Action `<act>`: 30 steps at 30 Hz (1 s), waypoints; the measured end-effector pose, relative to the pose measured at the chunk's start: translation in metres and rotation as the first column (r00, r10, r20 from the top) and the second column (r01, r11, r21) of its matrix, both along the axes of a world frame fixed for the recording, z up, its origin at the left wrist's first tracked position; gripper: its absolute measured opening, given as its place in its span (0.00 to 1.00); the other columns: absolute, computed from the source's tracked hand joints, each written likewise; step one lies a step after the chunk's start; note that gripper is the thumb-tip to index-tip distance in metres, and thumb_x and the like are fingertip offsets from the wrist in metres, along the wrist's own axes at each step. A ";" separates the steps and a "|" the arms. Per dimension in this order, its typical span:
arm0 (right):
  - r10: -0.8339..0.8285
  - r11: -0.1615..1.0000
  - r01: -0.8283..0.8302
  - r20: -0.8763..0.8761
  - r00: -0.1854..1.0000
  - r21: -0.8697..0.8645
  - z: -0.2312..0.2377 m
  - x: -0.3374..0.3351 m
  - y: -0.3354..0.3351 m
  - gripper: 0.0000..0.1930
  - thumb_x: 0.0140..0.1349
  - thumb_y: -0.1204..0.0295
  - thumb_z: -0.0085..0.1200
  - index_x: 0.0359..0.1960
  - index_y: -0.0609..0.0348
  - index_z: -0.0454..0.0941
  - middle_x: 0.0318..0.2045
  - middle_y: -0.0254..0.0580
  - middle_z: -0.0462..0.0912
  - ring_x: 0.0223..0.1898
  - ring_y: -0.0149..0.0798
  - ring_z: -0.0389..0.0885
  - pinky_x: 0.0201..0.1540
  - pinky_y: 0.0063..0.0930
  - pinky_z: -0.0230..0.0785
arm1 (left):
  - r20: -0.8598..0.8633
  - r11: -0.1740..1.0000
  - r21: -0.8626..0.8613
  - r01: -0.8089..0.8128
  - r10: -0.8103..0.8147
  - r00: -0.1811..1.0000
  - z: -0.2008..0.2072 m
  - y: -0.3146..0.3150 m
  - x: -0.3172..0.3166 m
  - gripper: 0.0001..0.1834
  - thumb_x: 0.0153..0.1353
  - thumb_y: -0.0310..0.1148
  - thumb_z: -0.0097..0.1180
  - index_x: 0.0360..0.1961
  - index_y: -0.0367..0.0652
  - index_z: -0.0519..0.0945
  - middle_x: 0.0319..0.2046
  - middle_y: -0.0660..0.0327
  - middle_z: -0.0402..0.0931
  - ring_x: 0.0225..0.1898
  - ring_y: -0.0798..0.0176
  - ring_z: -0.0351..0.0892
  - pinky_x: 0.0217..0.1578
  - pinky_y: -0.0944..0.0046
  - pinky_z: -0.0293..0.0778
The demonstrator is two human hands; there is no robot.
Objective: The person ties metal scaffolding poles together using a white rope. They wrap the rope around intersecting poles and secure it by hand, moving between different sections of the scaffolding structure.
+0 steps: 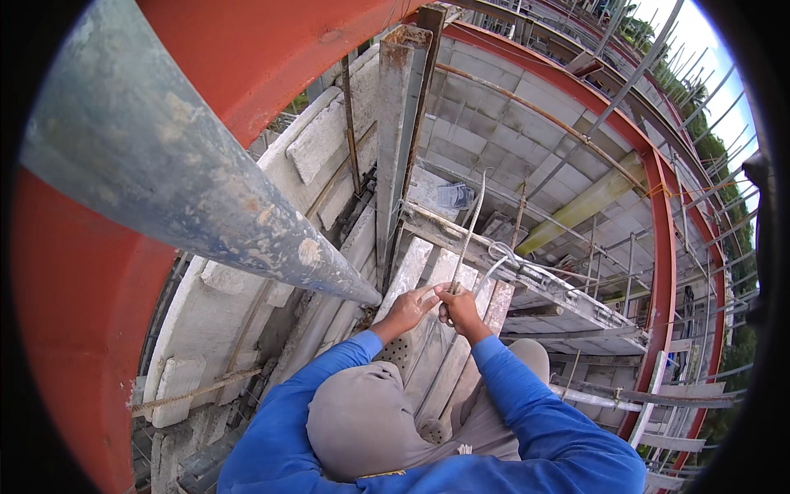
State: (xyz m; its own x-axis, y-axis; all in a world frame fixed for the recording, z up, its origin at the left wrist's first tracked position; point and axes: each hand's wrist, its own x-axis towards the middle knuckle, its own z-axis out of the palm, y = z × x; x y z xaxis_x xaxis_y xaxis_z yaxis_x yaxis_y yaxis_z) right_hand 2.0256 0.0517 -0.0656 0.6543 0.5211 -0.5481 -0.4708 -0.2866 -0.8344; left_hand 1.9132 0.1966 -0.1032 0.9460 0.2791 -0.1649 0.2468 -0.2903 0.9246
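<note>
My right hand (462,313) is closed around a thin, pale metal rod (469,235) that rises away from me and bends to a small hook at its top. My left hand (409,309) is beside it, thumb and fingertips pinched together close to the right fingers. What the left fingertips hold, if anything, is too small to tell. A pale curved bar (491,273) reaches up from just right of my right hand, near a loop of wire (504,251). Below both hands are worn wooden planks (428,370), between my bent knees.
A thick grey steel pipe (214,181) slants down on my left, before a red steel beam (74,329). A metal post (397,140) stands ahead. Beyond the planks is a drop beside a block wall (494,107), with red framing (662,247) and scaffold tubes at right.
</note>
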 end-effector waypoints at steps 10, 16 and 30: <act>0.106 0.990 -0.111 -0.063 0.992 -0.090 0.010 -0.021 0.003 0.10 0.71 0.66 0.63 0.36 0.60 0.83 0.20 0.36 0.77 0.14 0.32 0.70 0.16 0.30 0.64 | -0.141 0.940 0.256 0.225 -0.194 0.971 -0.010 0.007 -0.028 0.43 0.71 0.57 0.59 0.75 0.35 0.66 0.61 0.33 0.76 0.63 0.34 0.76 0.63 0.44 0.72; 0.076 0.985 -0.091 -0.104 0.992 -0.145 0.005 -0.026 -0.008 0.11 0.72 0.66 0.63 0.34 0.59 0.82 0.17 0.34 0.74 0.13 0.33 0.70 0.14 0.28 0.62 | -0.097 0.931 0.298 0.211 -0.190 0.977 -0.011 0.001 -0.028 0.20 0.71 0.48 0.59 0.45 0.39 0.87 0.38 0.38 0.86 0.45 0.35 0.86 0.49 0.41 0.78; -0.029 1.000 0.029 0.025 0.999 -0.006 0.002 -0.049 0.001 0.11 0.75 0.65 0.60 0.45 0.62 0.81 0.23 0.35 0.78 0.17 0.29 0.71 0.17 0.27 0.67 | -0.088 0.924 -0.377 0.072 -0.113 0.990 -0.045 -0.008 -0.015 0.11 0.70 0.37 0.60 0.42 0.41 0.87 0.28 0.50 0.84 0.27 0.51 0.87 0.31 0.50 0.81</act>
